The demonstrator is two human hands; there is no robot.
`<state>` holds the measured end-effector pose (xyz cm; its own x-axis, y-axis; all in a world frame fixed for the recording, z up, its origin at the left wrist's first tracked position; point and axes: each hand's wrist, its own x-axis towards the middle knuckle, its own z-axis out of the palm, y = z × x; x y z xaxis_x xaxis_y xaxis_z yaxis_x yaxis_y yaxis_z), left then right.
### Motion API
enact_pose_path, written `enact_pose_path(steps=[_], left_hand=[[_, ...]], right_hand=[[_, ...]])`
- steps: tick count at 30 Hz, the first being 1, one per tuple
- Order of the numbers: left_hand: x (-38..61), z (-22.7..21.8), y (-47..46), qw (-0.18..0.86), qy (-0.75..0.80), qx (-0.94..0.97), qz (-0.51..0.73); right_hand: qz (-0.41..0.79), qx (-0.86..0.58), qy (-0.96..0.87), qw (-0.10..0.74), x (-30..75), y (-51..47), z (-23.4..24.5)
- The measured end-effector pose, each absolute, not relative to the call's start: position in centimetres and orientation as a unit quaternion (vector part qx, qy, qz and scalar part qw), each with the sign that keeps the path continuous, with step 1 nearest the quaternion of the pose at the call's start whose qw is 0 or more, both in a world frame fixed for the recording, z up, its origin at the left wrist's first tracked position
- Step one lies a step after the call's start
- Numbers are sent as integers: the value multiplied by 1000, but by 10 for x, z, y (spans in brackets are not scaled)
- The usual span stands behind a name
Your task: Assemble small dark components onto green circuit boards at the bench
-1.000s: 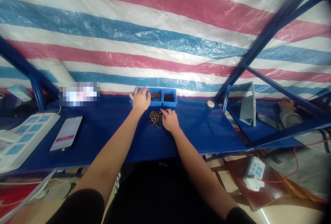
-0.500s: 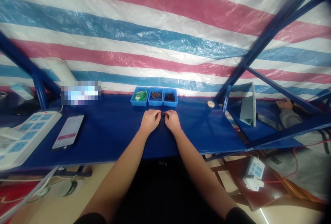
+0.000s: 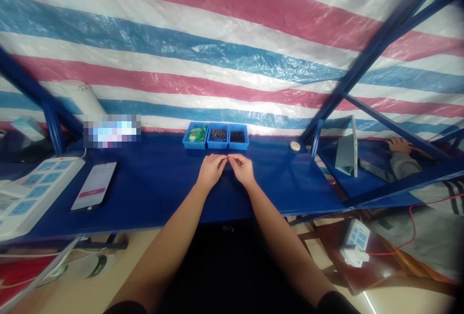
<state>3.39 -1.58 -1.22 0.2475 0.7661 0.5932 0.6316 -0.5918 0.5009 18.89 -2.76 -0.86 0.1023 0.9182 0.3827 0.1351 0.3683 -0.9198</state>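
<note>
My left hand and my right hand meet over the middle of the blue table, fingertips pinched together on a tiny dark piece that is too small to name. The pile of small dark metal parts lies under and between them, mostly hidden. Just behind the hands stand three small blue bins: the left bin holds green-packaged bits, the middle bin brownish metal parts, the right bin dark parts.
A phone lies on the table at left, beside a white power strip. A small white round object sits at right. Blue frame bars cross at the right. Another person's hand rests at far right.
My left hand has come back from the left bin to the pile and joined my right hand. Both hands have since lifted slightly, pinching together.
</note>
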Motion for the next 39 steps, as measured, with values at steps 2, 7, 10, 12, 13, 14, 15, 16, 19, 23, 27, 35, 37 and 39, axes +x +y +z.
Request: enact_pose_path(steps=[2,7,10,12,13,14,15,16,19,23,27,35,37,39], left_hand=[[33,-13,-14,68,450,782,426],[31,-12,-14,37,454,792,405],[31,-11,-15,24,458,798,390],[31,-10,-16,18,458,803,380],[31,-10,-16,15,456,807,376],[32,-9,-16,12,454,810,370],[32,-9,-17,10,453,813,365],[32,-8,-17,8,453,816,360],[32,-7,-17,4,455,819,348],[33,-6,-19,4,460,819,343],[34,-5,-21,20,462,810,360],[35,-7,-21,45,447,798,403],[34,-7,-20,42,442,800,403],[33,-7,-20,42,441,804,397]], right_hand=[[348,-453,-577,583,188,-28,-9],[366,-437,-572,590,188,-27,-10],[359,-441,-572,591,188,-26,-11],[352,-459,-575,579,188,-25,-11],[348,-466,-578,572,188,-25,-12],[344,-470,-583,567,188,-25,-12],[341,-470,-587,564,188,-25,-12],[340,-468,-591,562,187,-26,-12],[340,-457,-599,563,186,-27,-12],[342,-451,-594,572,186,-28,-11],[351,-456,-580,576,188,-27,-9],[393,-432,-555,592,189,-24,-11],[395,-428,-558,592,188,-24,-12],[395,-421,-564,590,187,-24,-13]])
